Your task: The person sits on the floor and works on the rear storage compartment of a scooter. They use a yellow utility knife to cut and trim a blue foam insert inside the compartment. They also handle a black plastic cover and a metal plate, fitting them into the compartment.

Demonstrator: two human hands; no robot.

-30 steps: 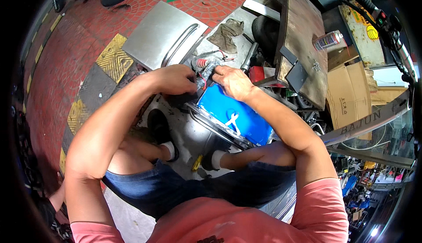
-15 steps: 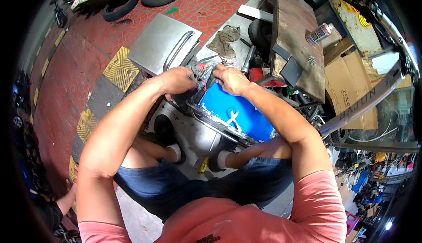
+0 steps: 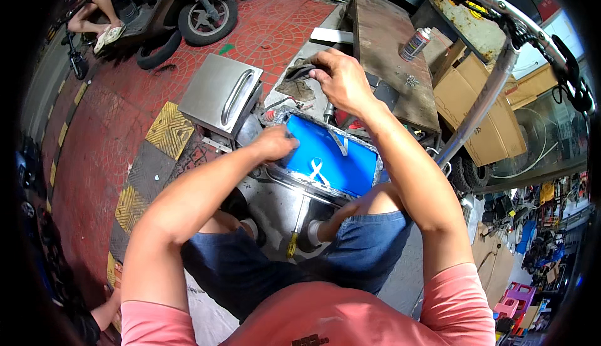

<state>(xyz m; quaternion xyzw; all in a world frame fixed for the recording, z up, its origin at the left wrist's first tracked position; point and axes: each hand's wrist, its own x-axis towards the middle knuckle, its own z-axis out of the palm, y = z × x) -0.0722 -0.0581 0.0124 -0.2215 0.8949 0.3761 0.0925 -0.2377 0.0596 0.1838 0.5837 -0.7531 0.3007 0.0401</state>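
A blue block (image 3: pixel 341 161), likely a wrapped battery pack, sits in a silvery open case (image 3: pixel 300 184) between my knees. White straps (image 3: pixel 318 169) lie on its top. My left hand (image 3: pixel 275 144) is at the block's left end with its fingers curled; what they hold, if anything, is hidden. Raised beyond the block, my right hand (image 3: pixel 344 80) pinches a dark, flexible strip (image 3: pixel 299 70). A brownish rag (image 3: pixel 295 88) lies on the ground just below that strip. Red and dark wires (image 3: pixel 275 105) show by the case's far left corner.
A metal box with a handle (image 3: pixel 216 92) stands to the left. A yellow-handled screwdriver (image 3: pixel 292 244) is between my feet. At the right are a worn wooden bench (image 3: pixel 394 51) with a spray can (image 3: pixel 416 44), cardboard (image 3: pixel 479 108) and a bike frame (image 3: pixel 482 108). A person sits on a scooter (image 3: pixel 163 1) at far left.
My right hand has left the case's far edge, moved up and away, and now holds the dark strip. My left hand has shifted onto the block's left end. The view has turned slightly.
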